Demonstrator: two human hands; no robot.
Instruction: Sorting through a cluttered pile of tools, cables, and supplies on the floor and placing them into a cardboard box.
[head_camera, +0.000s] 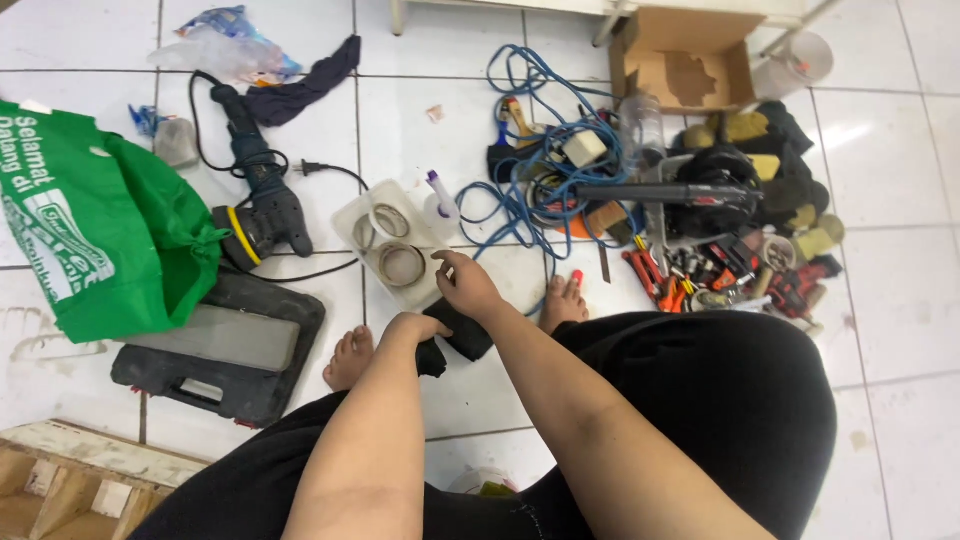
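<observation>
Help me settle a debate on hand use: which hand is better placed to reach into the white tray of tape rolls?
Probably the right hand: its fingers already hover at the edge of the white tray, beside a tape roll. The left hand sits lower, gripping the black cloth.

Colours on the white tile floor (900, 200)

I saw my hands on a black cloth (462, 338), over black trousers (720, 400). The bag (100, 230) to my left was bright green with white print. The polisher (255, 195) was dark blue-grey with a yellow ring round its pad, its cord black; the case (225, 355) below was black with a grey panel. The tray (385, 240) was white, the bottle (440, 205) clear with a purple tip. The cable (540, 150) was blue, the box (690, 60) plain brown, and the tools (700, 270) mixed red, orange and black.
</observation>
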